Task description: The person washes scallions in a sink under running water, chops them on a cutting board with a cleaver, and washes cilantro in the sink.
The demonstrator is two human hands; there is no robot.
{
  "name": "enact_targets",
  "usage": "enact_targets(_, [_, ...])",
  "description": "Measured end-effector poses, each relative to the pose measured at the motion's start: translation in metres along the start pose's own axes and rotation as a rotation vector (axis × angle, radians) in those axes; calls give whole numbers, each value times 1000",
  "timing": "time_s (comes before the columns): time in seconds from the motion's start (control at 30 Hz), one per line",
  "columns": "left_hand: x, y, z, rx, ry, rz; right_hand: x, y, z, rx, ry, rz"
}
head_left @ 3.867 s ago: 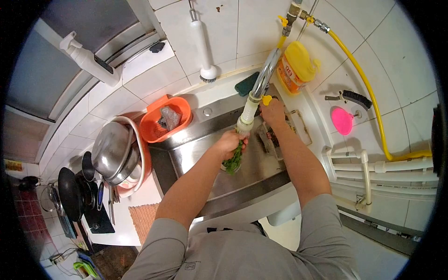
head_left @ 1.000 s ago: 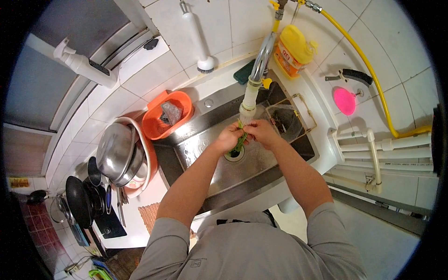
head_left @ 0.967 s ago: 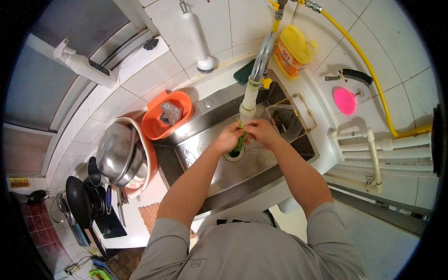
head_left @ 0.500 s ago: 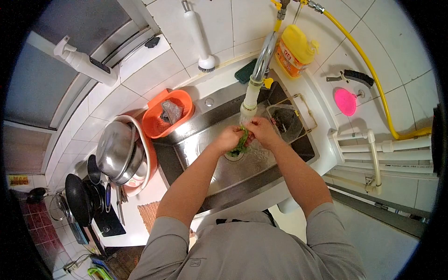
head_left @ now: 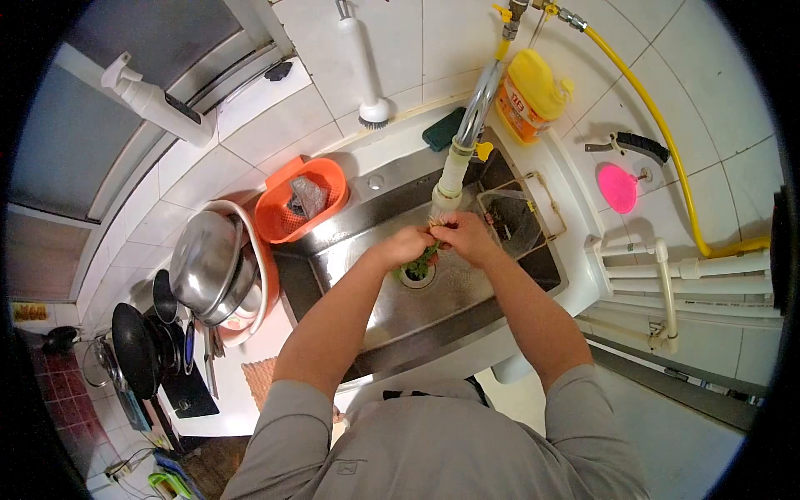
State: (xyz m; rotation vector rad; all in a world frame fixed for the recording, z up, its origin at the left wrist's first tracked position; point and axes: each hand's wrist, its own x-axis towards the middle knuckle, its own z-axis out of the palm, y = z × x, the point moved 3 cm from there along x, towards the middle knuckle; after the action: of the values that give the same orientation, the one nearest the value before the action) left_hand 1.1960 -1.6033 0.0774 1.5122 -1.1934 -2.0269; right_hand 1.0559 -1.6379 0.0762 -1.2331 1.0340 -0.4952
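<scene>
Both hands meet below the faucet (head_left: 451, 179) over the metal sink (head_left: 367, 312). My left hand (head_left: 407, 248) has its fingers closed on leafy greens (head_left: 417, 265), which hang down over the drain. Against it, my right hand (head_left: 463, 237) pinches the upper end of the same greens; the fingertips touch the other hand. Fingers cover much of the bunch, so the stems are mostly hidden. The drain ring (head_left: 417, 282) shows just under the leaves.
An orange basket (head_left: 275, 227) sits on the sink's back left edge. Stacked steel bowls (head_left: 204, 254) and a black pan (head_left: 133, 350) stand at left. A wire rack with a bag (head_left: 510, 221) hangs at the right side; a yellow detergent jug (head_left: 531, 96) stands behind.
Both hands have turned slightly and stay under the faucet. The greens now hang lower, toward the drain. The whole view has shifted a little.
</scene>
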Motion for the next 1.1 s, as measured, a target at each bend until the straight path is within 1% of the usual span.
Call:
enact_targets(0.03, [-2, 3, 1, -2, -25, -21, -2, -6, 0, -6, -8, 44])
enact_targets(0.13, [-9, 11, 7, -282, 10, 47, -5, -29, -6, -136, 123, 53])
enact_targets(0.23, [3, 6, 1, -115, -83, 169, 5, -12, -10, 155, 141, 50])
enact_targets(0.33, [9, 9, 0, 43, -48, 167, 5, -9, -11, 141, 154, 37])
enact_targets(0.43, [4, 12, 2, 2, -44, 103, 8, -10, -23, 15, 125, 25])
enact_targets(0.53, [-6, 10, -2, -91, -28, 182, 7, -14, -33, 320, 211, 32])
enact_targets(0.63, [-7, 1, -13, 65, -69, 230, 7, -11, -30, 344, 217, 33])
enact_targets(0.73, [-16, -4, -21, -91, -44, 163, 13, -9, -29, 402, 253, 40])
enact_targets(0.83, [-22, -15, -32, -140, 17, 85, 8, -22, -35, 519, 360, 32])
enact_targets(0.93, [-32, -19, -39, -238, 157, 21, 3, -24, -43, 477, 349, 38])
enact_targets(1.03, [-24, -31, -48, -138, 221, 35, -6, -33, -44, 465, 374, 41])
enact_targets(1.1, [-17, -49, -62, 58, 339, 1, -8, -34, -46, 380, 355, 3])
